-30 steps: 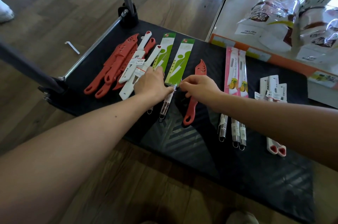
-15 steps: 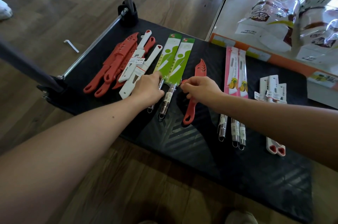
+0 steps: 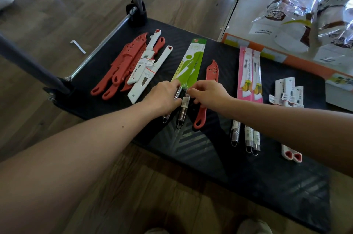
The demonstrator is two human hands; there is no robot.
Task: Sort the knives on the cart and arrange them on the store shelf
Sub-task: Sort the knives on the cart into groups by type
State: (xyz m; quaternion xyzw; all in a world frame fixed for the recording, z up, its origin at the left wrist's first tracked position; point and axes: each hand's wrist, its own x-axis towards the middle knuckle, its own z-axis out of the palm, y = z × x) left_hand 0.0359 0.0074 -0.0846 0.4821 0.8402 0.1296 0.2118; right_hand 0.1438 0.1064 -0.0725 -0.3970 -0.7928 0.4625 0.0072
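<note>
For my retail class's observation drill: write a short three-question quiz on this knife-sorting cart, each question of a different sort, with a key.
1. True or false: the left hand and the right hand both hold the pink-packed knives.
2. What lies between the green-packed knives and the pink-packed knives? A) a lone red knife B) a white knife C) a bag
3. Fill in: ___ steel handles stick out below the pink packs.
Key: 1 false, both hands pinch the green-packed knives near their handles; 2 A; 3 three.
</note>
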